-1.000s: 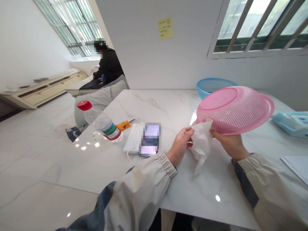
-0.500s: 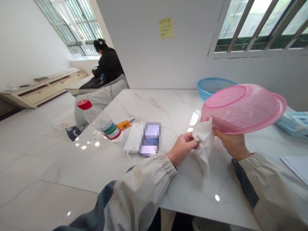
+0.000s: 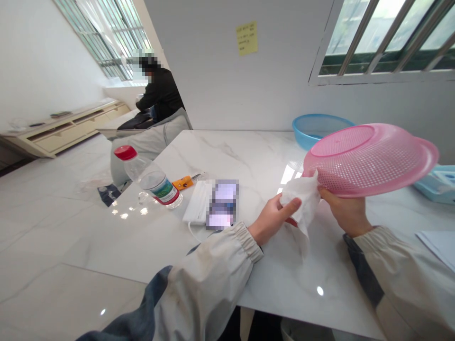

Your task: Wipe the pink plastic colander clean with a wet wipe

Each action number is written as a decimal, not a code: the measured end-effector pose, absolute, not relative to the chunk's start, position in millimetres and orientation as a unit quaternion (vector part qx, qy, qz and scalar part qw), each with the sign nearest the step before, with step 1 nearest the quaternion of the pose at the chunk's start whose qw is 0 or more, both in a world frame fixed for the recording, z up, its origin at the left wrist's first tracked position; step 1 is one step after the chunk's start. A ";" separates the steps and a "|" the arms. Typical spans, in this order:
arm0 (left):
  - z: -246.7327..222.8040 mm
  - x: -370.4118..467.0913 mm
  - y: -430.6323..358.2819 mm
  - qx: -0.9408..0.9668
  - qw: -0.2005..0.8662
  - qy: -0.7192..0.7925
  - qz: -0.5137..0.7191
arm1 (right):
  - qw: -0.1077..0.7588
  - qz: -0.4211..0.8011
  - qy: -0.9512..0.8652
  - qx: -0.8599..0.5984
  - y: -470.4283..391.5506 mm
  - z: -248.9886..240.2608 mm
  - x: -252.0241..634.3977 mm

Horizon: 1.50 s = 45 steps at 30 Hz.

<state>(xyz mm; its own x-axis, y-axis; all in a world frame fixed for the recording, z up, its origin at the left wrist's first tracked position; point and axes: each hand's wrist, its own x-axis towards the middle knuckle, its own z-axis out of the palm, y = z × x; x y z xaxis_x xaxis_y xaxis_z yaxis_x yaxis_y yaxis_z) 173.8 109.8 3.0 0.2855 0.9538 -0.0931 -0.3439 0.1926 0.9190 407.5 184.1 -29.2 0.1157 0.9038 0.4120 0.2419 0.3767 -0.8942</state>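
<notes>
A pink plastic colander is held above the table, tilted with its base turned up and toward me. My right hand is closed on its near rim. A white tissue hangs at the colander's left edge. My left hand is closed on this tissue, thumb on top and some fingers hidden behind it. Whether my right fingers also pinch the tissue's corner, I cannot tell. Behind the colander stands a blue basin, partly covered by it.
On the white marbled table are a phone, a white power bank with a cable, an orange item and a clear bottle with a red cap. A light-blue container and paper lie right. A person sits beyond.
The colander has shifted slightly right. My left hand has opened out a little under the tissue, its thumb now lying across the top and the tissue spread over its fingers.
</notes>
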 end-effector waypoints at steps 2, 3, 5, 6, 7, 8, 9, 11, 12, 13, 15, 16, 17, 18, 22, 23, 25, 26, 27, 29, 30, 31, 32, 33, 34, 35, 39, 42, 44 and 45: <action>1.4 173.1 109.6 0.439 0.664 0.389 0.464 | 0.588 0.254 -0.589 -0.493 183.1 -28.0 404.1; 0.1 173.0 109.9 0.442 0.658 0.396 0.464 | 0.594 0.239 -0.581 -0.503 181.9 -26.5 401.2; -2.7 173.3 111.2 0.428 0.654 0.396 0.481 | 0.594 0.244 -0.570 -0.512 178.6 -22.5 394.8; -3.6 173.6 112.1 0.413 0.656 0.391 0.496 | 0.594 0.258 -0.564 -0.513 176.8 -20.3 391.9; -3.8 174.0 113.1 0.392 0.658 0.385 0.514 | 0.593 0.277 -0.557 -0.511 175.2 -18.1 389.4; -3.4 174.4 114.2 0.370 0.659 0.377 0.535 | 0.595 0.299 -0.551 -0.503 173.8 -16.2 387.5; -2.5 174.7 115.3 0.348 0.658 0.368 0.557 | 0.599 0.318 -0.545 -0.493 172.7 -14.5 386.2; 0.3 174.4 117.8 0.306 0.650 0.351 0.600 | 0.610 0.336 -0.535 -0.479 171.2 -12.2 385.1; 1.5 173.9 118.9 0.288 0.644 0.347 0.618 | 0.610 0.339 -0.535 -0.476 170.6 -11.5 385.2; 2.3 173.1 120.0 0.272 0.635 0.349 0.634 | 0.606 0.340 -0.539 -0.475 170.0 -11.1 385.5; 2.8 170.9 120.8 0.252 0.604 0.369 0.660 | 0.590 0.345 -0.555 -0.474 168.5 -10.7 386.6; 2.7 169.7 120.2 0.258 0.584 0.383 0.667 | 0.581 0.347 -0.565 -0.472 167.5 -10.5 387.1; 2.7 168.6 119.0 0.277 0.564 0.397 0.669 | 0.573 0.346 -0.576 -0.470 166.2 -10.3 387.4; 3.1 167.7 117.1 0.306 0.544 0.411 0.664 | 0.564 0.341 -0.586 -0.470 164.6 -9.9 387.5; 8.6 167.1 107.0 0.444 0.498 0.421 0.615 | 0.507 0.350 -0.638 -0.462 157.3 -7.3 385.9; 10.2 167.8 105.1 0.470 0.490 0.411 0.608 | 0.491 0.364 -0.648 -0.454 155.7 -6.6 385.2; 12.2 169.6 103.2 0.511 0.471 0.394 0.601 | 0.469 0.389 -0.660 -0.439 153.4 -6.1 384.1; 12.5 170.4 102.9 0.523 0.462 0.390 0.601 | 0.462 0.400 -0.663 -0.432 153.0 -6.4 383.8; 12.4 171.0 103.1 0.528 0.454 0.390 0.602 | 0.458 0.409 -0.664 -0.425 152.9 -6.8 383.7; 11.6 171.6 103.7 0.529 0.445 0.393 0.607 | 0.456 0.426 -0.664 -0.412 153.5 -7.9 384.2; 11.1 171.6 104.0 0.529 0.443 0.393 0.608 | 0.454 0.434 -0.663 -0.407 154.0 -8.2 384.7; 10.8 171.5 104.1 0.531 0.440 0.393 0.608 | 0.451 0.443 -0.661 -0.404 154.4 -8.1 385.3; 10.5 171.3 104.0 0.537 0.436 0.393 0.606 | 0.444 0.453 -0.660 -0.401 154.8 -7.6 386.0; 10.2 171.0 103.8 0.544 0.430 0.395 0.603 | 0.434 0.465 -0.662 -0.396 155.0 -6.8 386.6; 10.0 170.8 103.4 0.552 0.423 0.397 0.599 | 0.422 0.477 -0.665 -0.390 155.0 -5.8 387.2; 9.7 170.6 103.0 0.559 0.416 0.399 0.595 | 0.411 0.488 -0.668 -0.384 154.8 -4.9 387.7; 7.6 170.3 102.3 0.582 0.393 0.402 0.588 | 0.377 0.527 -0.668 -0.365 151.9 -3.9 389.0; 5.0 170.3 102.8 0.580 0.388 0.411 0.587 | 0.353 0.556 -0.661 -0.359 149.5 -4.8 390.5; 3.7 170.2 103.4 0.578 0.384 0.423 0.583 | 0.323 0.573 -0.670 -0.344 148.5 -4.0 391.5; 3.4 170.3 103.7 0.579 0.381 0.428 0.581 | 0.307 0.580 -0.676 -0.335 147.9 -2.9 391.5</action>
<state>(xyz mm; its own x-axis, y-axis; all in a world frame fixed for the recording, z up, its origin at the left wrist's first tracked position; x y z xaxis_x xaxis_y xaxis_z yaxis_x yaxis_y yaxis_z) 170.3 103.7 3.4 -0.0404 0.9372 0.3465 0.0521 -0.3443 0.9374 391.5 147.9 -2.9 -0.5868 0.8094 0.0256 0.0978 0.1022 -0.9899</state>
